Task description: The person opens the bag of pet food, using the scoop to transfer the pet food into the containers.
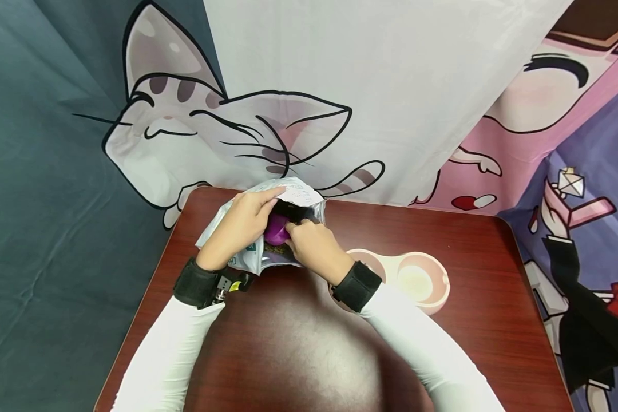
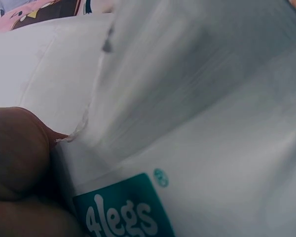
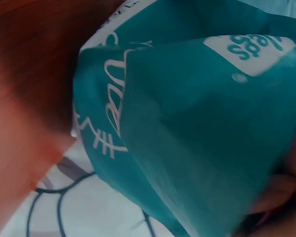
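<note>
A white and teal "4legs" pet food bag [image 1: 300, 191] stands open at the table's far edge, with brown kibble [image 1: 278, 250] showing inside. My left hand [image 1: 244, 220] grips the bag's left rim; in the left wrist view a finger [image 2: 19, 148] lies right at the torn edge of the bag [image 2: 202, 163]. Within the mouth of the bag, my right hand [image 1: 316, 243] holds a purple scoop [image 1: 276, 230] by its handle end. The right wrist view is mostly filled by the bag's teal side [image 3: 197, 113], while right-hand fingers [image 3: 276, 192] show at its lower right.
A pale pink double pet bowl [image 1: 391, 264] sits to the right, partly covered by my right wrist. Dark red wood forms the table [image 1: 268, 355]. Behind it hangs a cloth backdrop [image 1: 391, 103] with a cartoon cat, close to the far edge.
</note>
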The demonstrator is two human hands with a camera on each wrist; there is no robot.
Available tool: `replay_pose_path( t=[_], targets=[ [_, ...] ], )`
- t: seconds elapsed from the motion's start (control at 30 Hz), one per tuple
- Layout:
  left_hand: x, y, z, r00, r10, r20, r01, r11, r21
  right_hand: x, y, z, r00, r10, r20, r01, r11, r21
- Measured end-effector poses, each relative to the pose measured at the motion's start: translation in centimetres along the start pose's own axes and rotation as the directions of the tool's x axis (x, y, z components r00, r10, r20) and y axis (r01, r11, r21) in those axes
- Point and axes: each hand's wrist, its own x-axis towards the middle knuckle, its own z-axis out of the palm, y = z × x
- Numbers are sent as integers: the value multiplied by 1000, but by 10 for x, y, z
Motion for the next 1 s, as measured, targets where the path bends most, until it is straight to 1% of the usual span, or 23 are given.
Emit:
replay_pose_path(
  t=[0.13, 0.27, 0.43, 0.6, 0.73, 1.0],
  targets=[
    [0, 2, 0, 1000, 15, -3, -15, 1000, 2, 3, 0, 8, 999, -2, -35, 2, 1000, 5],
    [-1, 2, 0, 1000, 14, -7, -14, 1000, 9, 3, 1, 11, 999, 0, -44, 1, 1000, 26],
    [0, 1, 0, 1000, 9, 7, -9, 1000, 15, 0, 3, 14, 999, -4, -50, 5, 999, 31],
    [-1, 1, -1, 1000, 11, 7, -11, 1000, 18, -2, 3, 14, 998, -9, -66, 12, 999, 33],
    [0, 1, -2, 1000, 11, 12, -11, 1000, 19, -3, 3, 13, 998, -7, -64, 10, 999, 43],
    [0, 1, -1, 1000, 1, 22, -2, 1000, 11, -8, 4, 12, 998, 22, -59, -17, 996, 88]
  ],
)
